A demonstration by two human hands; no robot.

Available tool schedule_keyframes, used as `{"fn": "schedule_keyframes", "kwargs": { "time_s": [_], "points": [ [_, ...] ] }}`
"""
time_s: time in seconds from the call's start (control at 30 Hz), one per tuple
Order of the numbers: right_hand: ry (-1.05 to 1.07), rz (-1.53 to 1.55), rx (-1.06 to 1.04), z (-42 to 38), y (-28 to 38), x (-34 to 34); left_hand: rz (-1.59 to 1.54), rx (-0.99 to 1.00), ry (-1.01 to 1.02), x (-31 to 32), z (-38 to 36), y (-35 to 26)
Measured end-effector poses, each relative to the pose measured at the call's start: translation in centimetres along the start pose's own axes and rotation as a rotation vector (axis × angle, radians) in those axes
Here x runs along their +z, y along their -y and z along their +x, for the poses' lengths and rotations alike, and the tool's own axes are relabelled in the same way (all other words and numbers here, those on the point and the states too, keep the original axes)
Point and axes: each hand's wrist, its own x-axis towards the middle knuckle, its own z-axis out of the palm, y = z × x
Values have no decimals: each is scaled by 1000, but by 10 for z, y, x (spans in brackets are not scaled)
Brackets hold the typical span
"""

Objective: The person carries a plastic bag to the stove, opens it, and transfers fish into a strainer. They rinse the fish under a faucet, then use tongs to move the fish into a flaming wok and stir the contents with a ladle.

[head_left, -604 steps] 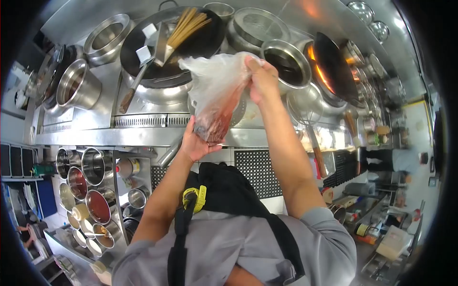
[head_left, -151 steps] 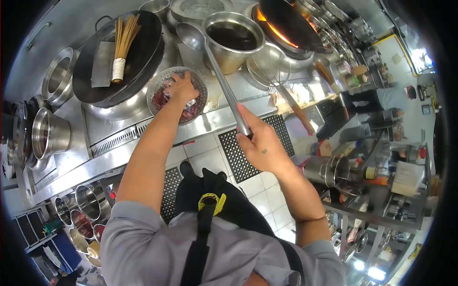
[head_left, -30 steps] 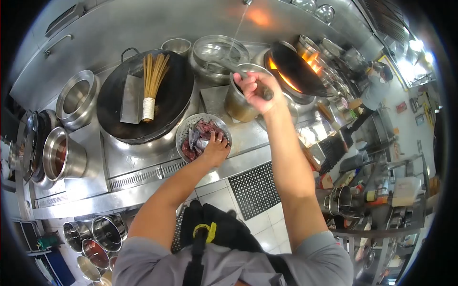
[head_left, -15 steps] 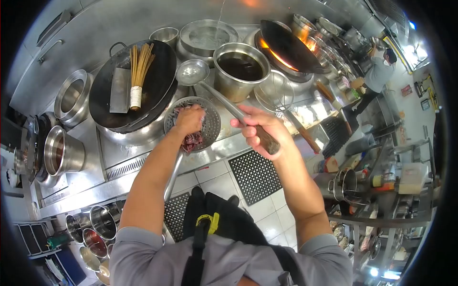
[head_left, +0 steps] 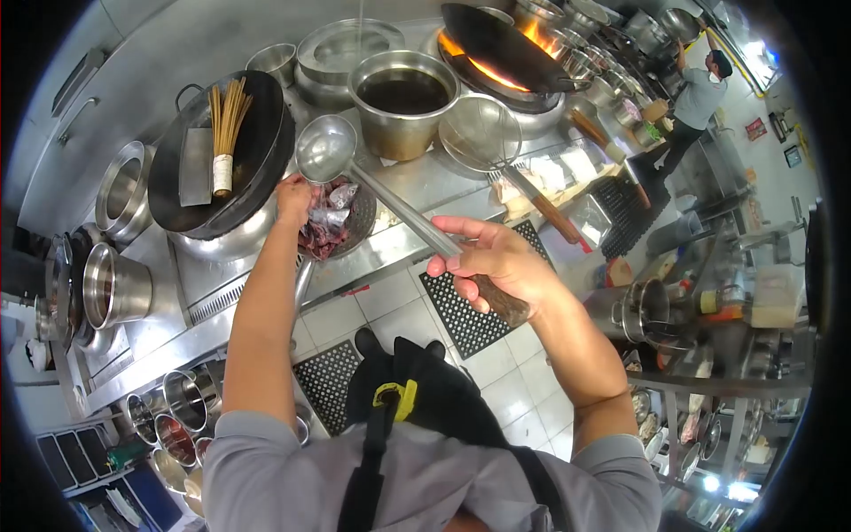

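Note:
My right hand (head_left: 492,263) grips the wooden handle of a long steel ladle (head_left: 325,149), whose bowl hangs over the far edge of a perforated metal colander (head_left: 359,222). The colander holds red raw meat pieces (head_left: 324,217) and sits on the steel range top. My left hand (head_left: 293,196) holds the colander's left rim, next to the black wok (head_left: 222,142).
In the black wok lie a bamboo brush (head_left: 225,124) and a steel scraper. Behind stand a pot of dark liquid (head_left: 403,97), a wire skimmer (head_left: 483,133) and a flaming wok (head_left: 496,49). Seasoning tins (head_left: 168,417) sit at lower left. Another person (head_left: 696,93) stands far right.
My left hand has moved from on top of the meat to the colander's left rim. The ladle has swung left, its bowl now over the colander's far edge.

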Motion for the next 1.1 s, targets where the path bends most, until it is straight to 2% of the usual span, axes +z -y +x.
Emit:
{"fn": "schedule_keyframes", "kwargs": {
  "time_s": [0.03, 0.13, 0.23, 0.27, 0.37, 0.47, 0.5, 0.6, 0.63, 0.73, 0.8, 0.83, 0.9, 0.93, 1.0, 1.07, 1.1],
  "points": [
    [3, 12, 15, -3, -1, -3, 190, 5, 58, -12, 8, 13],
    [33, 30, 30, -8, -5, -8, 275, 14, 115, -41, 12, 28],
    [31, 10, 52, -10, -8, -10, 185, -184, 37, -22, -44, -10],
    [25, -5, 57, -11, -9, -10, 135, -225, 48, -27, -45, -5],
    [49, -261, 29, -12, -12, -10, -25, -343, 42, -32, -38, 12],
    [117, -561, -26, -21, -13, -5, -25, -253, 3, -17, -39, 12],
    [110, -794, -54, -25, -14, -4, -15, -306, -52, -7, -40, 4],
    [94, -1285, -533, -32, -31, -16, 164, -315, 101, -2, -25, -8],
    [56, -1359, -465, -38, -29, -16, 255, -272, 208, -7, -19, -6],
    [-48, -1183, -404, -40, -34, -23, 308, -164, 108, 4, -38, -25],
    [-109, -1084, -362, -35, -37, -20, 1177, 603, 151, 3, -53, -14],
    [-125, -1041, -374, -30, -37, -17, 1329, 484, 163, 4, -44, -4],
    [-140, -934, -446, -14, -43, -13, 971, 593, 40, 3, -68, -15],
    [-124, -895, -476, -3, -46, -9, 922, 594, 15, 3, -71, -16],
    [-125, -1131, -735, 28, -52, -3, 828, 594, -32, 0, -75, -14],
    [-94, -1283, -814, 53, -48, 25, 817, 598, -47, -3, -85, -9],
    [-88, -1354, -854, 68, -45, 41, 845, 534, 21, -5, -90, -11]
  ]
}}
